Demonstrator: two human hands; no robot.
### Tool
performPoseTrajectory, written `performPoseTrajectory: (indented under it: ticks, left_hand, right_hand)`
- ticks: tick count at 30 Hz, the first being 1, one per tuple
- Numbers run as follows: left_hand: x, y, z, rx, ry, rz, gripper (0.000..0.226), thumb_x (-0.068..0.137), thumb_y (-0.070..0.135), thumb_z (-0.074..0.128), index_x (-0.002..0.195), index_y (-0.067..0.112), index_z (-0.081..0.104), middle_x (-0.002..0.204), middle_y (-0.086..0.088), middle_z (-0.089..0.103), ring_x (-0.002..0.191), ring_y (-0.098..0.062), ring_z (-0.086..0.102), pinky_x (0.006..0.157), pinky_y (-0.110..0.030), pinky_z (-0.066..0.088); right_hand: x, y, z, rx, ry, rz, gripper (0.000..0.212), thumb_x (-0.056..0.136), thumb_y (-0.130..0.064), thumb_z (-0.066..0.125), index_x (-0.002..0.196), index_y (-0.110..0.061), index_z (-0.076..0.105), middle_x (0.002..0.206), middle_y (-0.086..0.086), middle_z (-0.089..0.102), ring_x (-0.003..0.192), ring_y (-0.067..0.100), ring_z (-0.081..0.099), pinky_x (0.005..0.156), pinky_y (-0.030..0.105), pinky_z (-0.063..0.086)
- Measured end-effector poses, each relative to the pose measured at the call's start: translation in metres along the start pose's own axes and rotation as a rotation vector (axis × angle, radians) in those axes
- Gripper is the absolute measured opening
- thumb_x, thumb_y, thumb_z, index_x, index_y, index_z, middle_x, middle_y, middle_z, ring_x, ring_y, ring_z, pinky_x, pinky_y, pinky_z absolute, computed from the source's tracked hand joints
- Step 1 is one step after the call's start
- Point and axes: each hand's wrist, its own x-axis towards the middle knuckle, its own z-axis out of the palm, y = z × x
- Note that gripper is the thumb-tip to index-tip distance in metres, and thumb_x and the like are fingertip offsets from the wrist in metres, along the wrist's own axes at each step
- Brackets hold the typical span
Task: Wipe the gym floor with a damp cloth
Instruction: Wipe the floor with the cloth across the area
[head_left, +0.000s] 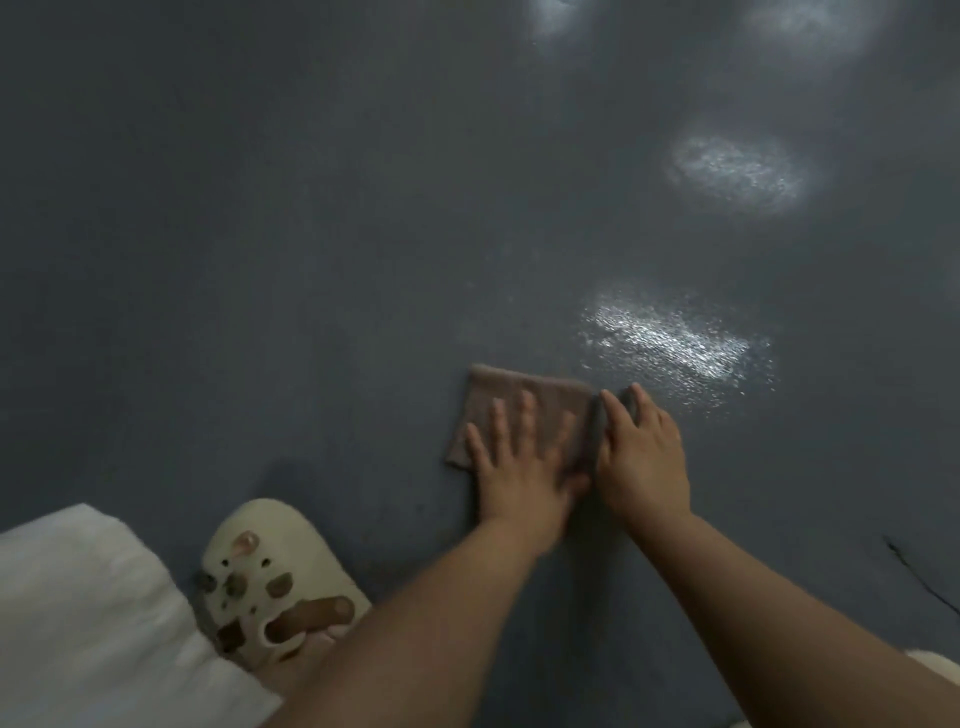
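Closest in, at the lower left, a fold of white cloth (88, 618) — a trouser leg, by the look of it — covers the person's knee. Just beside it sits a cream clog (278, 577) on the left foot, its upper dotted with small charms and cut-outs, bare skin showing through one of the holes. At the bottom right edge a sliver of another pale shape (935, 667) pokes into view; I cannot tell what it is.

Two bare forearms reach forward from the bottom of the frame toward the middle of the floor. The left hand (522, 457) lies flat and spread, palm down, fingers fanned out on top of the brown cloth (524, 397), pressing it to the ground. The right hand (641, 457) sits just beside it, touching the cloth's right edge; its fingers are loosely extended and curve over that edge, with something dark under the fingertips — a fold or a shadow, too blurred to say. The cloth itself is folded into a rough rectangle and lies flat on the dark grey gym floor (260, 260).

Just beyond the right hand a wet patch (670, 343) glistens. Farther off, a paler oval sheen (735, 171) shows on the floor, and two fainter ones blur at the top edge. A thin dark mark (914, 571) crosses the floor at the right.
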Motion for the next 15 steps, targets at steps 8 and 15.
performPoseTrajectory:
  ticks: [8, 15]
  left_hand:
    - [0.039, -0.042, -0.034, 0.166, -0.017, 0.222, 0.070, 0.095, 0.059, 0.027, 0.148, 0.037, -0.013, 0.155, -0.001, -0.028, 0.142, -0.031, -0.024, 0.108, -0.061, -0.014]
    - [0.039, -0.126, -0.040, -0.313, 0.114, -0.660, 0.067, 0.094, 0.060, 0.026, 0.150, 0.039, -0.005, 0.157, -0.006, -0.020, 0.143, -0.036, -0.020, 0.108, -0.069, 0.000]
  right_hand:
    - [0.030, -0.043, 0.005, -0.029, 0.028, -0.059, 0.049, 0.100, -0.023, 0.038, 0.148, -0.016, 0.030, 0.156, 0.016, 0.019, 0.139, 0.034, 0.021, 0.114, 0.036, 0.012]
    - [0.052, -0.054, -0.002, -0.196, -0.006, -0.106, 0.050, 0.100, -0.028, 0.035, 0.149, -0.020, 0.028, 0.158, 0.013, 0.010, 0.140, 0.036, 0.017, 0.114, 0.039, 0.013]
